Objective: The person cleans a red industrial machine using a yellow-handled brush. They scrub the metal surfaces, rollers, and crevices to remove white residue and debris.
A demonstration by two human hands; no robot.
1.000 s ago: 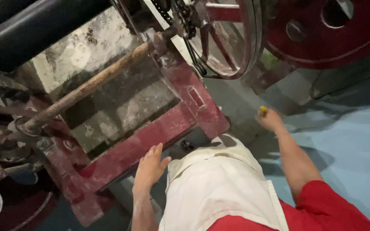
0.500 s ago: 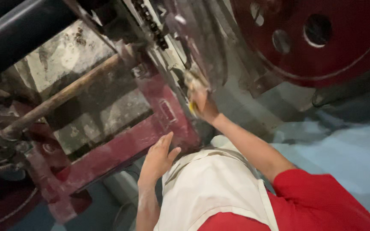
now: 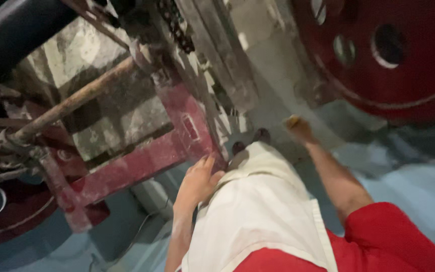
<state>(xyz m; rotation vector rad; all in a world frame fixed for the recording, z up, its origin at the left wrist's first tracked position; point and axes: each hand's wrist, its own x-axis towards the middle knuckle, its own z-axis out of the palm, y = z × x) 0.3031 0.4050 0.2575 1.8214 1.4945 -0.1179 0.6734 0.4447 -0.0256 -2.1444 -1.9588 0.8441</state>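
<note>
1. The view looks steeply down over a person's body beside a big, worn machine; the picture is blurred throughout.
2. The left hand (image 3: 197, 182) lies flat, fingers spread and pointing up the frame, its fingertips touching the lower edge of a red machine frame (image 3: 127, 168). This grip is open and has hold of nothing.
3. The right hand (image 3: 299, 129) reaches out at the end of a bare forearm, well apart from the left hand. Its grip is curled closed around a small yellow object (image 3: 292, 120), which peeks out at the top of the fist. What the object is cannot be told through the blur.
4. The yellow object sits near the foot of the grey machine body, just below a large red wheel (image 3: 404, 65) with round holes in it.
5. A red sleeve (image 3: 393, 242) covers the right upper arm, and cream-coloured cloth (image 3: 258, 216) covers the body between the two arms.
6. A rusty rod (image 3: 76, 100) runs slantwise across the machine, above the red frame.
7. A dark roller (image 3: 16, 30) lies along the top left corner.
8. A roller chain (image 3: 177, 25) hangs near the top centre.
9. The floor (image 3: 419, 176) around the person is pale blue-grey.
</note>
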